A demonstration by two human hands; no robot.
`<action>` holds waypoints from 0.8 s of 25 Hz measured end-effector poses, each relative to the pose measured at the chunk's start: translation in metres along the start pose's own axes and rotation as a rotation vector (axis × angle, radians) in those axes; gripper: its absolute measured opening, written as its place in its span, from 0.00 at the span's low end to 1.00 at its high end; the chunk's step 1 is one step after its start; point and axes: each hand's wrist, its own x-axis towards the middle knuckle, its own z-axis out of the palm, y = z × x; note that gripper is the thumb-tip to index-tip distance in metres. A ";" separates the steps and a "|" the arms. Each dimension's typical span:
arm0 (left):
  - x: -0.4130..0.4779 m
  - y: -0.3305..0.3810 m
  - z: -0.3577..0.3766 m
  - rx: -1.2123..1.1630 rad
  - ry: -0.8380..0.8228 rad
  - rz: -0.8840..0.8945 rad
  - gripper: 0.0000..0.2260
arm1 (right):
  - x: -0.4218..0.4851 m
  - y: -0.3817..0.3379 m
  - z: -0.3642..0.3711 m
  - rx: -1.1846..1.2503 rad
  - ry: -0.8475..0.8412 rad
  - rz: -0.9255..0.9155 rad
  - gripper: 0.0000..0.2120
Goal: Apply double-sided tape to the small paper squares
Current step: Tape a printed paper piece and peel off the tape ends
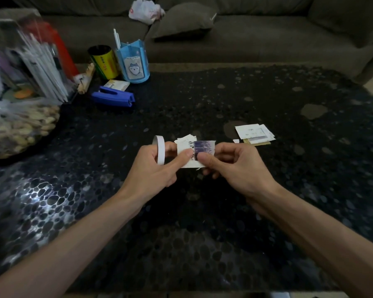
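Head view: left hand (157,168), holding the tape roll (160,152), and right hand (233,166) pinch a half-hidden paper square (184,146).

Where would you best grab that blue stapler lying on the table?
Probably around the middle of the blue stapler, coming straight down from above, fingers on its long front and back sides. It lies flat with its length running left to right, so the narrow width is the easy span. Mind the small box close behind it.
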 end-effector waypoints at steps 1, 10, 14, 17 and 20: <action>0.000 0.000 0.000 -0.004 -0.009 0.006 0.09 | 0.000 -0.001 0.000 0.008 0.000 -0.002 0.07; 0.006 -0.006 -0.003 0.014 0.061 0.034 0.07 | -0.001 -0.002 0.002 0.036 -0.032 0.014 0.05; 0.005 -0.003 -0.003 0.026 0.051 0.015 0.08 | 0.001 0.001 0.001 0.072 0.049 0.022 0.02; 0.011 -0.006 -0.004 0.035 0.036 -0.084 0.11 | 0.008 0.003 -0.010 0.035 0.224 0.061 0.02; 0.013 -0.006 -0.001 0.041 -0.043 -0.146 0.11 | 0.023 0.002 -0.038 -0.043 0.454 0.091 0.03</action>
